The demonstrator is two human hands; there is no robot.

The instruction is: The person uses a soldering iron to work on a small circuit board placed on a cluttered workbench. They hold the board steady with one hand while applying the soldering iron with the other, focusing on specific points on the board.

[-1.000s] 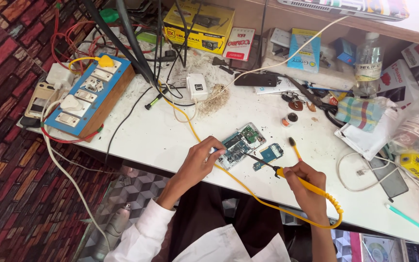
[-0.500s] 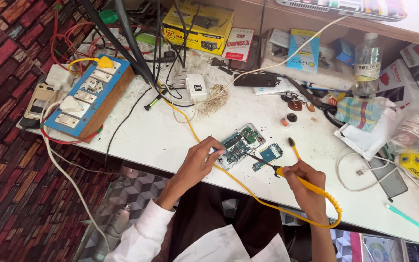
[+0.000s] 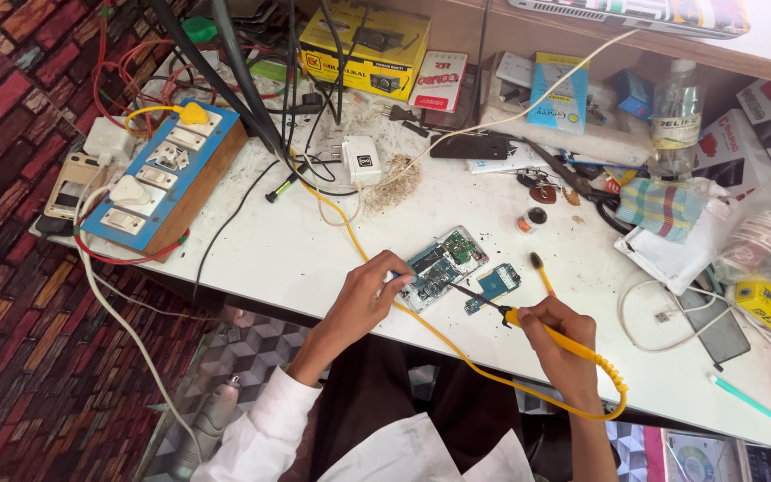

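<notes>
I see two hands at one white worktable. My left hand has its fingers curled and pinching the near end of one opened phone, which lies flat near the table's front edge. My right hand is closed around one yellow soldering iron, its dark tip resting on the phone's board. One small blue circuit board lies just beside the phone, one toothbrush next to it.
</notes>
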